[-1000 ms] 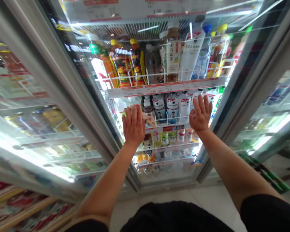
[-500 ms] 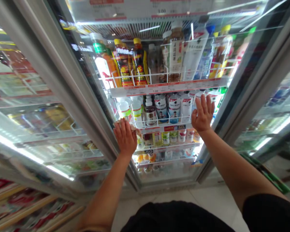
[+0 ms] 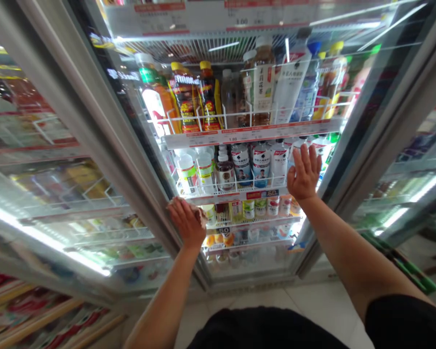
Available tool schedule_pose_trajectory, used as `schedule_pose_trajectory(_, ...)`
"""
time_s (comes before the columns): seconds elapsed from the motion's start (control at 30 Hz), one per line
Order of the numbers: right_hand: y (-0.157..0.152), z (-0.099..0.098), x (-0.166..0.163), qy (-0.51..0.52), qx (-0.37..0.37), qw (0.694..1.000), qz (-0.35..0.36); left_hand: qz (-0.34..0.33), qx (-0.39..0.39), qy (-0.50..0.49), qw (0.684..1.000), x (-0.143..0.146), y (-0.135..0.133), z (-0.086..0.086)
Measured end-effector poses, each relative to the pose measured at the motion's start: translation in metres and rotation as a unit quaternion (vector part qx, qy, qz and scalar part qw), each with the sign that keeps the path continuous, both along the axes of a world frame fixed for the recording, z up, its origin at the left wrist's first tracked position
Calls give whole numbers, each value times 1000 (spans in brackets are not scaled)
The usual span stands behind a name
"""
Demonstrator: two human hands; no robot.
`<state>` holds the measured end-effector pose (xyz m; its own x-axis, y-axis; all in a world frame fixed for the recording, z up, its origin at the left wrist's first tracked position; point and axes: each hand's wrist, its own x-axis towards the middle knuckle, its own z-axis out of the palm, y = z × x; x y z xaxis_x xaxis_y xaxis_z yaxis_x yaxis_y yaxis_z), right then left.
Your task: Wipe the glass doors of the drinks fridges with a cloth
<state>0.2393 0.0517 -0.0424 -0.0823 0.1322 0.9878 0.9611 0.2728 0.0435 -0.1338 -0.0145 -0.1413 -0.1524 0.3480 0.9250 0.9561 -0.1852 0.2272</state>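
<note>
My left hand (image 3: 187, 227) presses a crumpled, pale brownish cloth (image 3: 202, 216) against the glass door (image 3: 257, 264) of a lit drinks fridge, near the door's left frame. Its fingers lie over the cloth, which shows at the fingertips and beside the palm. My right hand (image 3: 304, 175) rests on the right side of the same pane, fingers stretched upward, holding nothing. Behind the glass, shelves carry bottles, among them dark bottles with yellow caps (image 3: 210, 97), a tea bottle (image 3: 264, 85) and clear-capped bottles (image 3: 186, 170).
Metal door frames (image 3: 131, 145) run down both sides of the pane. More glass-fronted fridge sections stand left and right. A rack of red packets (image 3: 32, 310) sits low on the left, and a green-edged object (image 3: 407, 269) on the right. Light tiles (image 3: 294, 300) cover the floor.
My left hand has slid down and slightly left with the cloth, now beside the frame. My right hand stays about where it was on the glass.
</note>
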Motion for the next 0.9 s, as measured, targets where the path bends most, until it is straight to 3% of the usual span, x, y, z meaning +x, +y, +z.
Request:
schedule_pose_trajectory(0.07, 0, 0, 0, 6, -12, 1000, 0, 0, 8, -3, 1000, -3, 4, 14)
schedule_pose_trajectory(0.17, 0, -1, 0, 17, -19, 1000, 6, -10, 24, -5, 1000, -7, 13, 55)
schedule_pose_trajectory(0.23, 0, -1, 0, 12, -9, 1000, 7, -14, 28, -6, 1000, -3, 14, 67)
schedule_pose_trajectory(0.3, 0, -1, 0, 4, 4, 1000, 5, -17, 23, 9, 1000, 6, 11, 55)
schedule_pose_trajectory(0.4, -1, 0, 0, 1, 1, 1000, 1, -44, -1, 68, 997, 22, 6, 16)
schedule_pose_trajectory(0.47, -1, 0, 0, 2, -5, 1000, 0, -63, -18, 87, 994, 29, 6, 6)
schedule_pose_trajectory(0.53, -1, 0, 0, 5, -12, 1000, 0, -68, -21, 82, 994, 32, 10, 23)
schedule_pose_trajectory(0.67, 1, -1, 0, 18, -35, 999, 2, -60, -8, 76, 995, 40, 19, 91)
schedule_pose_trajectory(0.73, 1, -1, 0, 19, -38, 999, 9, -55, 0, 76, 996, 49, 20, 103)
schedule_pose_trajectory(0.8, 1, -1, 0, 21, -40, 999, 13, -59, 11, 109, 992, 61, 18, 91)
schedule_pose_trajectory(0.9, -1, 0, -1, 25, -48, 998, 10, -93, 40, 215, 971, 75, 15, 60)
